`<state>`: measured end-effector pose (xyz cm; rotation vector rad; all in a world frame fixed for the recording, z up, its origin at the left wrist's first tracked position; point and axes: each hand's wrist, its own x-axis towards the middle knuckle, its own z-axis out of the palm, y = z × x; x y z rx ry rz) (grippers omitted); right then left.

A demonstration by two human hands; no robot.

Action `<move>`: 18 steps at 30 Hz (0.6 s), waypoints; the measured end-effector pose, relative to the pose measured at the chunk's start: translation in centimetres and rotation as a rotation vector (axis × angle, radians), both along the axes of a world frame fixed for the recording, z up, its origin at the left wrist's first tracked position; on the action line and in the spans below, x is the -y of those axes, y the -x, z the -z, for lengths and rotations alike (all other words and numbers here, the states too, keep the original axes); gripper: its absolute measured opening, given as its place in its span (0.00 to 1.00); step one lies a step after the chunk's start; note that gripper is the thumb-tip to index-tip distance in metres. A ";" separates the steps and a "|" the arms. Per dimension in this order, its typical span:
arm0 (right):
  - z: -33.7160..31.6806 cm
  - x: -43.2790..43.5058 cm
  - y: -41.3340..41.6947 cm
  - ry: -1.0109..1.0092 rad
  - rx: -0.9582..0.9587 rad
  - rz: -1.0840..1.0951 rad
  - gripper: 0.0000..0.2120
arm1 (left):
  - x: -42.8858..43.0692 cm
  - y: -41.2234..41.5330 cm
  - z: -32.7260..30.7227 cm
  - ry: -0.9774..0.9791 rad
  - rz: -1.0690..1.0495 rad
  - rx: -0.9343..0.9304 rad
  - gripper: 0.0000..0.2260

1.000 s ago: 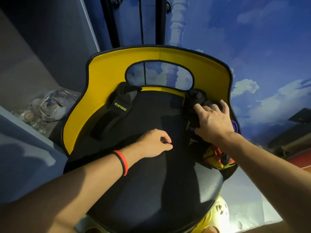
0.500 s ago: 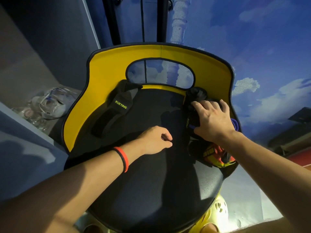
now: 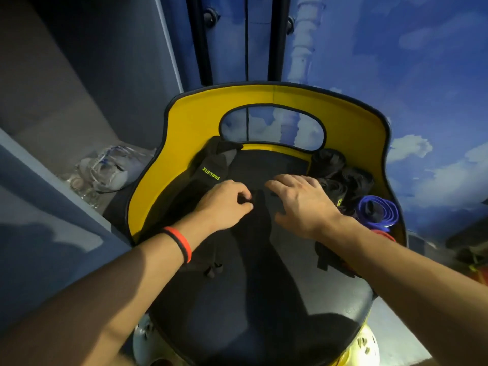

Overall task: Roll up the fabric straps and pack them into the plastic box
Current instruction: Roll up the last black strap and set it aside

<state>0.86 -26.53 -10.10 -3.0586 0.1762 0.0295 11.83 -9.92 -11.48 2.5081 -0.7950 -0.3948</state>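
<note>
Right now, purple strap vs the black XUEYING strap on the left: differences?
The purple strap is coiled; the black XUEYING strap lies unrolled. The purple strap sits at the chair's right edge, the black XUEYING strap along its left. Both rest on the chair.

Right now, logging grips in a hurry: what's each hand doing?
Left hand: curled, apparently pinching a black strap end.
Right hand: open, fingers spread, holding nothing.

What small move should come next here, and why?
Probably lower the right hand onto the black strap beside the left hand, which seems to pinch its fabric, to start rolling. The right hand hovers open and empty; this strap lies unrolled on the seat, while rolled straps sit at the right.
</note>
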 end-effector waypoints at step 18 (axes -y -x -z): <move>1.5 -3.5 -3.4 -0.524 -0.303 0.122 0.39 | -5.6 -7.8 3.1 0.062 -0.371 -0.419 0.24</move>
